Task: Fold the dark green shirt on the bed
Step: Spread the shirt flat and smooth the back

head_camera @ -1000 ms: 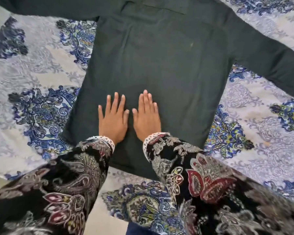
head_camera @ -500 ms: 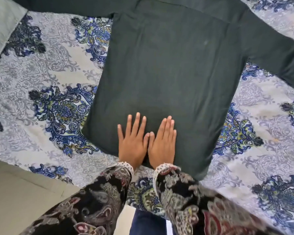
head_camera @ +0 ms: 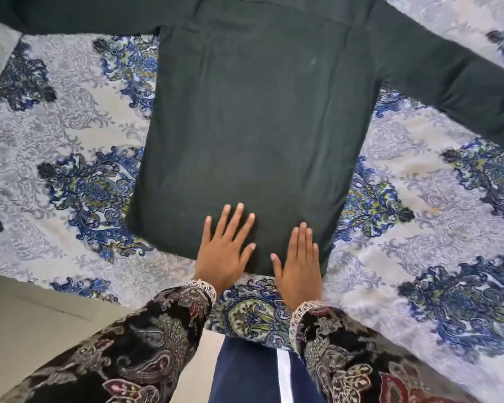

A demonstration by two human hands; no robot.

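- Dark green shirt (head_camera: 253, 120) lies flat on the bed, body spread out smooth, collar end at the far side and hem at the near side
- Plain, matte fabric, with a small pale fleck on the right of the chest area
- Both long sleeves stretch straight out, one running off to the far left, the other angling out to the right
- Body reads as a tidy rectangle, side edges straight, narrowing a touch toward the near hem
- Near hem sits close to the near edge of the bed, tilted so its right corner lies nearer
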